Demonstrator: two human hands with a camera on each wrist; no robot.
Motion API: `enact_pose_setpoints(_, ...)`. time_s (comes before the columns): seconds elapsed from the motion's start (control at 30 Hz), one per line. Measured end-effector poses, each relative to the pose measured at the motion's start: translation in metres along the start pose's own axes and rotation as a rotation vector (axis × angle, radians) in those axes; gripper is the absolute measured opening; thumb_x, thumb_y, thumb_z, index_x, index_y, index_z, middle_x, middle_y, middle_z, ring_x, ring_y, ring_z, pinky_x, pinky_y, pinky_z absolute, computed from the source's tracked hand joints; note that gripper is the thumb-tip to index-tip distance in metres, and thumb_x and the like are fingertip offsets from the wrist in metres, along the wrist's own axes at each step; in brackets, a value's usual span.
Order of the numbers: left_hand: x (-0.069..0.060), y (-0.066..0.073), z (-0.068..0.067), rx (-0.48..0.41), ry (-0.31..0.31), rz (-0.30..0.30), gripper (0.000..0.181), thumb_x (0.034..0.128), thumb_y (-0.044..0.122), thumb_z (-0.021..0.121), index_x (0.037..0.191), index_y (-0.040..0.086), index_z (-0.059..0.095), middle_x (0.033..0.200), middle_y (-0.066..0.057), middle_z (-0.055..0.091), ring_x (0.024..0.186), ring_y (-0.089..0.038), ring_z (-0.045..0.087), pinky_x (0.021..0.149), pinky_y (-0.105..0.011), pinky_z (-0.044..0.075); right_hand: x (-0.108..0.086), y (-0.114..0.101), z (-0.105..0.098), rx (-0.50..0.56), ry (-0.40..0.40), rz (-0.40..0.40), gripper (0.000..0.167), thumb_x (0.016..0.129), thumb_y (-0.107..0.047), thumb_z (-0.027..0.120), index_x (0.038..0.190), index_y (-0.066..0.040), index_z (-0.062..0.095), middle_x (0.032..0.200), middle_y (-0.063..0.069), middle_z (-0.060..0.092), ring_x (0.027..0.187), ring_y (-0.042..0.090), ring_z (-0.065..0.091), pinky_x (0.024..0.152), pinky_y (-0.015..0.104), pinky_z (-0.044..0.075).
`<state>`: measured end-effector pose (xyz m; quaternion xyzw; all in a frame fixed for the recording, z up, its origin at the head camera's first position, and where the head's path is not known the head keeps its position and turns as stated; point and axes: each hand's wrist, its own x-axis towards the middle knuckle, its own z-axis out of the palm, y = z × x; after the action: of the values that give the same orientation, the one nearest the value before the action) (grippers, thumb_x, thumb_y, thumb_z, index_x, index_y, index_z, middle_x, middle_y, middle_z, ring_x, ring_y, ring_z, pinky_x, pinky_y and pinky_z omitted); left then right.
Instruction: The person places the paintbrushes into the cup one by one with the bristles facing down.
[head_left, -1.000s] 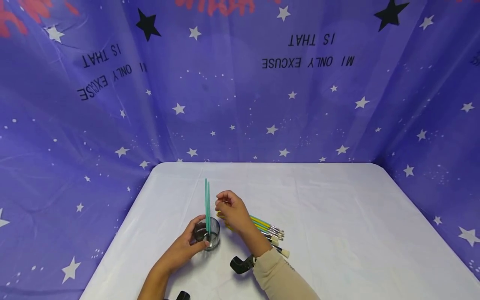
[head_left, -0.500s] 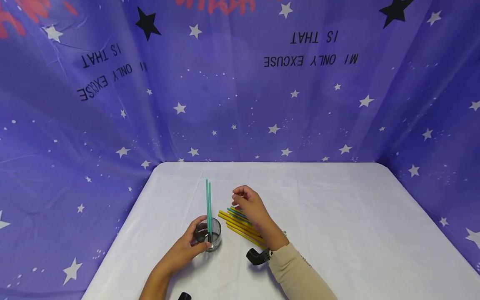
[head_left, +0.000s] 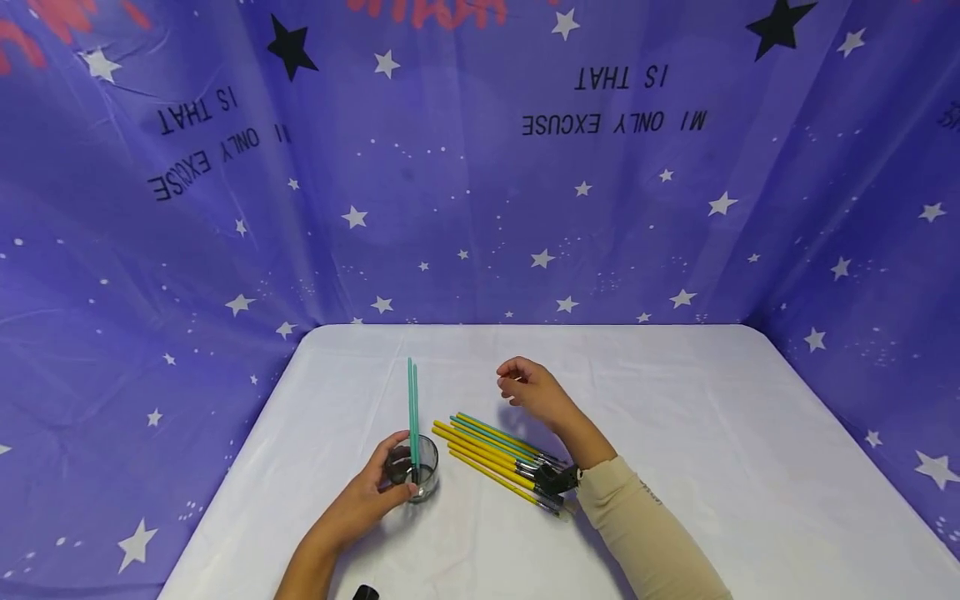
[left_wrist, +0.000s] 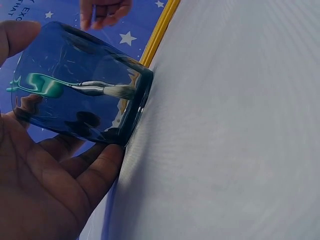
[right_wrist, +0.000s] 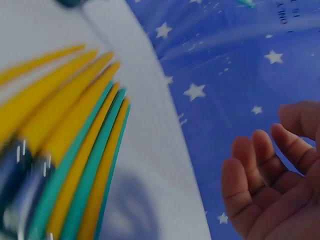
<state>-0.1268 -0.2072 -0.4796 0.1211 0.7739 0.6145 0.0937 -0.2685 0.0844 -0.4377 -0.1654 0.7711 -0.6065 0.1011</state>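
My left hand (head_left: 367,493) grips a dark-tinted glass (head_left: 431,463), fingers on one side and thumb on the other. Two teal-handled paintbrushes (head_left: 412,396) stand in it, handles up. Through the glass wall in the left wrist view, pale bristles (left_wrist: 120,91) show near the bottom. Beyond a fan of loose paintbrushes (head_left: 480,447), my right hand (head_left: 543,397) is raised over the table with nothing in its fingers. Those brushes have yellow or teal handles pointing toward the glass. In the right wrist view, the right hand's fingers (right_wrist: 239,181) are loosely bent.
A white cloth covers the table (head_left: 712,442). Behind and beside it hangs a purple curtain (head_left: 487,208) with stars and lettering. The black wrist mount (head_left: 557,480) on my right arm hides some bristle ends of the loose paintbrushes.
My right hand has moved right and farther back, away from the glass, uncovering more of the loose paintbrushes. My left hand keeps its grip on the glass in the same place.
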Motion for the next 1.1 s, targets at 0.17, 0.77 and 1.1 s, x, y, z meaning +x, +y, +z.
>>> enact_pose_setpoints(0.17,-0.001,0.0,0.0,-0.002,0.011,-0.014,0.073,0.0926,0.013,0.068,0.153,0.019,0.028,0.142,-0.022,0.044,0.126,-0.034,0.051,0.097,-0.025,0.042,0.008,0.016,-0.004,-0.099,-0.136,0.012,0.022,0.098,-0.009,0.059,0.116,0.004,0.058,0.102,0.019,0.061,0.091,0.04,0.06,0.077,0.046,0.052)
enact_pose_setpoints(0.77,0.0,-0.002,0.0,-0.006,-0.01,-0.009,0.075,0.093,0.013,0.067,0.154,0.02,0.025,0.144,-0.024,0.041,0.128,-0.037,0.049,0.097,-0.023,0.042,0.026,0.029,0.009,-0.494,-0.424,0.026,0.008,0.094,-0.004,0.062,0.1,-0.007,0.066,0.079,0.001,0.058,0.067,0.014,0.049,0.063,0.029,0.041)
enact_pose_setpoints(1.1,-0.003,0.001,0.001,-0.01,-0.016,0.007,0.073,0.0935,0.012,0.067,0.154,0.017,0.025,0.145,-0.025,0.04,0.129,-0.038,0.048,0.097,-0.023,0.041,0.029,0.023,0.01,-0.55,-0.467,0.033,0.011,0.093,-0.001,0.062,0.099,-0.007,0.068,0.082,0.0,0.059,0.069,0.014,0.05,0.066,0.029,0.042)
